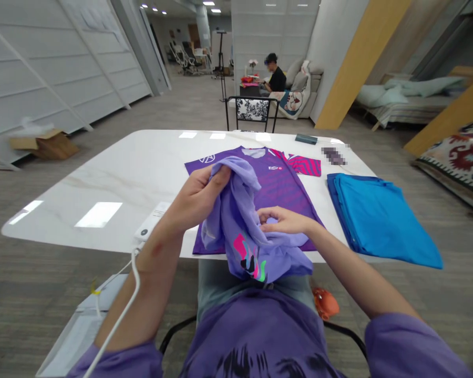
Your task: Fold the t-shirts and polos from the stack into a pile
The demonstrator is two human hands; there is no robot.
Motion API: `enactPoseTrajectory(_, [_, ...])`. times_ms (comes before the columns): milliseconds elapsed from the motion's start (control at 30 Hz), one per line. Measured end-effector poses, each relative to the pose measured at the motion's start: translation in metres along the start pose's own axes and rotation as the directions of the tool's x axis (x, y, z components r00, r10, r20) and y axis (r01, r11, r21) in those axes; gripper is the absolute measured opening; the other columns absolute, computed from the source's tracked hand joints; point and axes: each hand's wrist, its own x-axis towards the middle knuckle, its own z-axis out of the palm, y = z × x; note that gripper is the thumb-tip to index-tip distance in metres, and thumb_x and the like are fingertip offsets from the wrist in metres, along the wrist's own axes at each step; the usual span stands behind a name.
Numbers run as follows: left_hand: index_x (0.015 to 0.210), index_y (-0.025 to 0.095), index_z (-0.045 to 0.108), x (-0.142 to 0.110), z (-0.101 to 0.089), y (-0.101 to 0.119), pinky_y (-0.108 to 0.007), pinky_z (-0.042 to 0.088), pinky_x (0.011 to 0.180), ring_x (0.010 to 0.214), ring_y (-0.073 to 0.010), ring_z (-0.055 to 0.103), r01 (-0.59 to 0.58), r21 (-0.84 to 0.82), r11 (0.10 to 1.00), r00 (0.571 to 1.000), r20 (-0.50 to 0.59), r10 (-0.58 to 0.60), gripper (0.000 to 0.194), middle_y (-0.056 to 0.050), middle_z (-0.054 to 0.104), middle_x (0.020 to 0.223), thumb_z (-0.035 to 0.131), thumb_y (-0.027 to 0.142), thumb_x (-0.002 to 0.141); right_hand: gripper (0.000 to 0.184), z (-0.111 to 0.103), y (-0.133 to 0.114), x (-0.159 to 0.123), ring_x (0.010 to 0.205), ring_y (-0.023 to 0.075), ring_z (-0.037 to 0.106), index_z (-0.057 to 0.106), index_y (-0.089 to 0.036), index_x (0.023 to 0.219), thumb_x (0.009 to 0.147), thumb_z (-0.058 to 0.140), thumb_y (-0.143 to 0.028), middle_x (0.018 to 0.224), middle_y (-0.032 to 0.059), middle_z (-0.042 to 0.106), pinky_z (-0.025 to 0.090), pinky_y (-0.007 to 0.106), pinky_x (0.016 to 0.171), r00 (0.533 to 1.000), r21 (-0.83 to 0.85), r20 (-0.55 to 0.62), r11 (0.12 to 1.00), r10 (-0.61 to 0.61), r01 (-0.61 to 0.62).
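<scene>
A light purple garment (236,210), bunched up and printed with pink, black and green, hangs over the table's near edge in front of me. My left hand (200,197) pinches its upper part between thumb and fingers. Lower and to the right, my right hand (281,219) has its curled fingers in the folds of the same cloth; the fingertips are partly hidden. Beneath it, a darker purple jersey (284,189) with a pink striped sleeve lies spread flat on the white table (102,173).
Folded blue cloths (382,215) lie at the table's right. A dark case (306,139) is near the far edge. A white power strip (152,223) with a cable sits left of me. A chair (252,111) stands beyond the table; a person (276,76) sits farther back.
</scene>
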Motion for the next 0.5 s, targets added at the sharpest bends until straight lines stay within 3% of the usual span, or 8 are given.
enactPoseTrajectory(133, [0.105, 0.020, 0.076, -0.002, -0.021, 0.004, -0.036, 0.061, 0.083, 0.102, -0.0281, 0.074, -0.011, 0.047, 0.999, 0.993, -0.121, 0.017, 0.056, -0.007, 0.075, 0.095, 0.076, 0.076, 0.100, 0.045, -0.003, -0.001, 0.002, 0.124, 0.0277, 0.073, 0.071, -0.017, 0.144, 0.111, 0.075, -0.047, 0.144, 0.0118, 0.071, 0.067, 0.048, 0.105, 1.000, 0.023, -0.017, 1.000, -0.010, 0.011])
enactPoseTrajectory(233, [0.105, 0.023, 0.074, 0.002, -0.042, 0.005, -0.033, 0.055, 0.086, 0.101, -0.0252, 0.068, -0.042, 0.264, 0.964, 0.959, -0.259, 0.112, 0.043, -0.005, 0.074, 0.097, 0.073, 0.066, 0.106, 0.041, -0.027, -0.007, 0.003, 0.113, 0.0267, 0.073, 0.073, -0.023, 0.133, 0.109, 0.076, -0.056, 0.129, 0.0087, 0.075, 0.067, 0.044, 0.097, 0.994, 0.020, -0.111, 0.999, -0.025, 0.028])
enactPoseTrajectory(300, [0.101, 0.024, 0.073, 0.007, -0.057, 0.002, -0.032, 0.049, 0.083, 0.094, -0.0236, 0.063, -0.001, 0.444, 0.896, 0.927, -0.335, 0.167, 0.035, -0.003, 0.071, 0.089, 0.072, 0.058, 0.107, 0.043, -0.051, -0.015, 0.002, 0.105, 0.0272, 0.071, 0.072, -0.028, 0.128, 0.106, 0.076, -0.066, 0.114, 0.0060, 0.075, 0.065, 0.042, 0.088, 0.973, -0.011, -0.224, 0.999, -0.054, 0.052])
enactPoseTrajectory(400, [0.090, 0.024, 0.069, 0.014, -0.070, -0.008, -0.033, 0.039, 0.076, 0.082, -0.0227, 0.054, 0.112, 0.594, 0.797, 0.898, -0.404, 0.175, 0.035, 0.000, 0.061, 0.074, 0.072, 0.056, 0.105, 0.045, -0.090, -0.038, -0.001, 0.093, 0.0245, 0.069, 0.070, -0.030, 0.129, 0.109, 0.067, -0.071, 0.101, 0.0037, 0.072, 0.059, 0.038, 0.082, 0.855, -0.254, -0.486, 0.965, -0.181, 0.061])
enactPoseTrajectory(467, [0.083, 0.025, 0.063, 0.016, -0.070, -0.011, -0.034, 0.036, 0.074, 0.080, -0.0228, 0.050, 0.142, 0.609, 0.780, 0.901, -0.406, 0.153, 0.039, 0.000, 0.057, 0.070, 0.073, 0.057, 0.103, 0.042, -0.113, -0.056, -0.007, 0.091, 0.0227, 0.068, 0.073, -0.028, 0.127, 0.112, 0.065, -0.066, 0.101, 0.0045, 0.074, 0.055, 0.037, 0.085, 0.754, -0.521, -0.566, 0.854, -0.333, -0.013])
enactPoseTrajectory(500, [0.080, 0.026, 0.060, 0.016, -0.068, -0.011, -0.034, 0.036, 0.075, 0.081, -0.0231, 0.049, 0.136, 0.596, 0.792, 0.908, -0.394, 0.141, 0.041, 0.000, 0.057, 0.070, 0.073, 0.058, 0.102, 0.039, -0.123, -0.065, -0.010, 0.091, 0.0222, 0.068, 0.075, -0.026, 0.124, 0.112, 0.067, -0.063, 0.102, 0.0056, 0.076, 0.053, 0.037, 0.087, 0.731, -0.634, -0.553, 0.771, -0.400, -0.059])
